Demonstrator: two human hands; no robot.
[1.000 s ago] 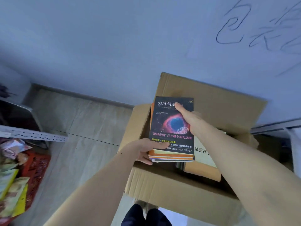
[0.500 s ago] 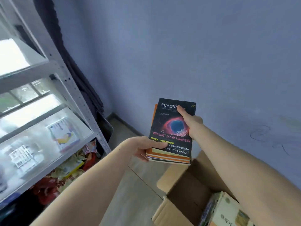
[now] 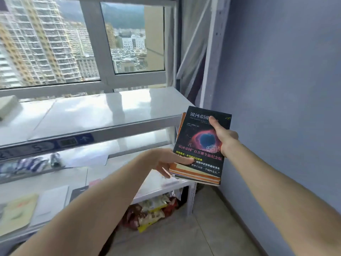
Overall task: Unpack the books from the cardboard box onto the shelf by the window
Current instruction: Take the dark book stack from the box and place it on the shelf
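Over on the far left we catch a pale grey block [image 3: 8, 105] sitting on the glossy white metal shelf unit [image 3: 96, 115] under the wide grey-framed window [image 3: 103, 43], with tower blocks outside. Down a level, on the lower shelf board, we see flat papers and a yellowish-green notebook [image 3: 17, 212], all a bit blurred. Beneath the shelf unit, on the floor, lies a heap of colourful snack packets [image 3: 151, 209]. Moving across, our left hand [image 3: 170, 162] comes in, thumb on the top cover's near left corner, fingers curled under the pile: it grips the small stack of paperback books [image 3: 200, 154] from the left. The stack is up in the air, just beside the right end of the shelf unit, level with the gap between its two boards. On top lies a black cover with a red and blue nebula, and orange covers show below it. Further right, our right hand [image 3: 224, 137] clamps the stack's right edge, thumb pressed flat on the black cover, fingers hidden behind. Far right, only the plain blue-grey wall [image 3: 286, 89].
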